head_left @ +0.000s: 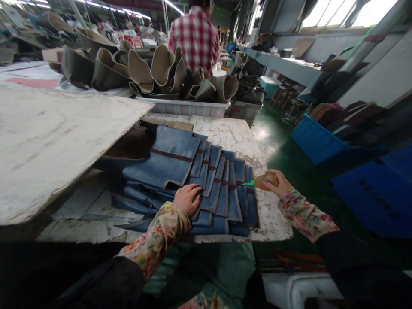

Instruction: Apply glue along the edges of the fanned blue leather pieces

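Note:
Several blue leather-like pieces point(174, 146) with grey edges and brown strips lie fanned out, overlapping, on a worn white board. My left hand point(188, 198) lies on the lower middle of the fan, fingers stretched out over the blue material. At the right end of the fan, my right hand point(279, 182) is closed around a brownish squeeze bottle point(264, 182) with a green nozzle point(248, 183). The nozzle points left over the brown strip of the rightmost pieces; whether its tip touches them I cannot tell.
A raised white board point(64, 141) overhangs the pieces on the left. Behind stands a white crate point(189, 108) heaped with curled olive-grey pieces point(167, 71). A person in a checked shirt point(193, 38) is beyond it. Blue bins point(325, 143) stand on the right.

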`<action>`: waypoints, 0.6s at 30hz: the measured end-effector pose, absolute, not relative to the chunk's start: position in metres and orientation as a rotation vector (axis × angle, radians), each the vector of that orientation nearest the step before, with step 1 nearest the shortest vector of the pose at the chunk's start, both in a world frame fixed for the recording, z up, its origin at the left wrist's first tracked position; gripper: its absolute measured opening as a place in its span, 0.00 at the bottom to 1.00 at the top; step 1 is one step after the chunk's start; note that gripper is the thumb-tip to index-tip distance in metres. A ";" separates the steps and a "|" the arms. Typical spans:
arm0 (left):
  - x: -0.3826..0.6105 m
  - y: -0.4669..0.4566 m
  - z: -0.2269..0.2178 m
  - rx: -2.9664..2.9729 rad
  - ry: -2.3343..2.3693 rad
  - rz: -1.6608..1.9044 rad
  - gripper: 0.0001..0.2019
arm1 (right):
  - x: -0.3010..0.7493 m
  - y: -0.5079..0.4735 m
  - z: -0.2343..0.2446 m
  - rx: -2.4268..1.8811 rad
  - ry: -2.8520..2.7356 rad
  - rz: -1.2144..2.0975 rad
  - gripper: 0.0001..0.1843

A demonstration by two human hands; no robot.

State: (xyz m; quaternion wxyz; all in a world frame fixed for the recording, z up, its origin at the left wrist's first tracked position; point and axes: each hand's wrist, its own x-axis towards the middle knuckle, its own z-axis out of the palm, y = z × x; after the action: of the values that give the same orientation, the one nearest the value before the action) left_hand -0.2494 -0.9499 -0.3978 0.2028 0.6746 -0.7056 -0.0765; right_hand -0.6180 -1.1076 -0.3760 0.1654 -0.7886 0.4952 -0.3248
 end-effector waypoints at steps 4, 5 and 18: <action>-0.249 -0.952 -0.398 1.884 -1.961 -0.209 0.17 | -0.615 -1.115 -0.379 -2.211 1.435 -0.952 0.30; -0.249 -0.952 -0.397 1.884 -1.960 -0.210 0.17 | -0.614 -1.119 -0.380 -2.204 1.449 -0.957 0.31; -0.243 -0.959 -0.398 1.876 -1.956 -0.241 0.17 | -0.592 -1.181 -0.379 -2.162 1.590 -1.097 0.33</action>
State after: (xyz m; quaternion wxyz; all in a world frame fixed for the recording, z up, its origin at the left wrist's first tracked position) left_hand -0.2429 -0.9586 -0.3976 0.2089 0.6744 -0.7029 -0.0867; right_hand -0.5916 -1.1810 -0.3785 0.1209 -0.7402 0.5444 -0.3757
